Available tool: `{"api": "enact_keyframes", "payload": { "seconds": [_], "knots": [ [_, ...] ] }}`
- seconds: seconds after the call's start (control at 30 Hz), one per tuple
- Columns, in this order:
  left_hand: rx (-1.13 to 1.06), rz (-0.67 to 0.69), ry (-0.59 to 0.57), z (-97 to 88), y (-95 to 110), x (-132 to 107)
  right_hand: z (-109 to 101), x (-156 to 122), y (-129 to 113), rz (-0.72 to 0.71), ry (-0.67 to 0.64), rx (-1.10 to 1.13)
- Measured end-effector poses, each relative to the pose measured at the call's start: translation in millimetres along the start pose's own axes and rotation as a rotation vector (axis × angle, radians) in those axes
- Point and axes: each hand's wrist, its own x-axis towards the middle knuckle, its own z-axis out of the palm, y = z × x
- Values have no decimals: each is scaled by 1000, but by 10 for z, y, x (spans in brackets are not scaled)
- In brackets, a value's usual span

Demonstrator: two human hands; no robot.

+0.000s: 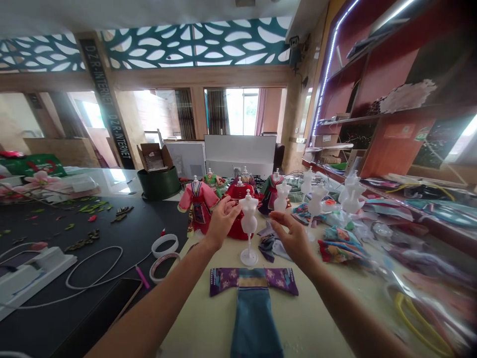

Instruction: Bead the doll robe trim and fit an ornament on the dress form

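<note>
A small white mannequin stand (248,224) rises upright on the pale table, bare of clothing. My left hand (222,218) is just left of its torso, fingers apart and reaching toward it. My right hand (292,234) hovers to its right, fingers loosely spread, holding nothing. Flat on the table in front of the stand lies a miniature robe (253,298) with purple flowered sleeves and a long blue skirt.
Dressed mannequins, one in pink (198,201) and one in red (238,199), stand behind, with several bare white ones (316,201) to the right. Folded fabric pieces (339,243) lie right. Tape rolls (165,244), a phone (115,303), a white cable and a green round box (159,183) sit left.
</note>
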Motion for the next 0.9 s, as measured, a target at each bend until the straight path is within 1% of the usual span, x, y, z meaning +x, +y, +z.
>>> {"api": "enact_keyframes", "payload": {
  "seconds": [0.07, 0.13, 0.17, 0.23, 0.27, 0.3, 0.37, 0.4, 0.47, 0.5, 0.53, 0.57, 0.6, 0.63, 0.67, 0.7, 0.77, 0.9],
  "knots": [
    [19, -3, 74, -19, -94, -204, 6, -177, 21, 12, -39, -20],
    [54, -14, 91, -52, -180, -505, 19, -372, 55, 4, -74, -68],
    [87, -24, 74, -77, -216, -682, 27, -475, 77, -3, -116, -91],
    [253, -23, -50, -161, -275, -1053, 39, -691, 128, -31, -180, -142],
    [329, -25, -96, -227, -304, -1230, 43, -799, 158, -42, -213, -176],
    [405, -23, -115, -314, -336, -1390, 44, -905, 191, -64, -235, -205],
    [560, -31, -105, -564, -420, -1646, 42, -1095, 266, -120, -264, -239],
    [646, -34, -69, -727, -473, -1736, 40, -1174, 308, -155, -272, -254],
    [855, -20, 67, -1112, -586, -1850, 36, -1293, 396, -208, -272, -297],
    [968, 11, 146, -1320, -638, -1880, 33, -1333, 442, -229, -263, -315],
    [1086, 7, 202, -1527, -682, -1899, 31, -1361, 489, -243, -243, -328],
    [1208, -35, 287, -1723, -716, -1910, 27, -1381, 536, -254, -217, -339],
    [1321, -118, 347, -1900, -739, -1918, 22, -1393, 582, -260, -185, -348],
    [1404, -219, 389, -2049, -754, -1924, 15, -1400, 626, -264, -153, -359],
    [1453, -329, 393, -2168, -762, -1930, 6, -1403, 668, -265, -126, -374],
    [1473, -417, 361, -2255, -768, -1933, -6, -1403, 704, -266, -100, -390],
    [1475, -493, 311, -2344, -781, -1930, -38, -1396, 755, -274, -59, -430],
    [1460, -524, 259, -2337, -832, -1864, -104, -1356, 775, -294, -50, -480]
  ]
}}
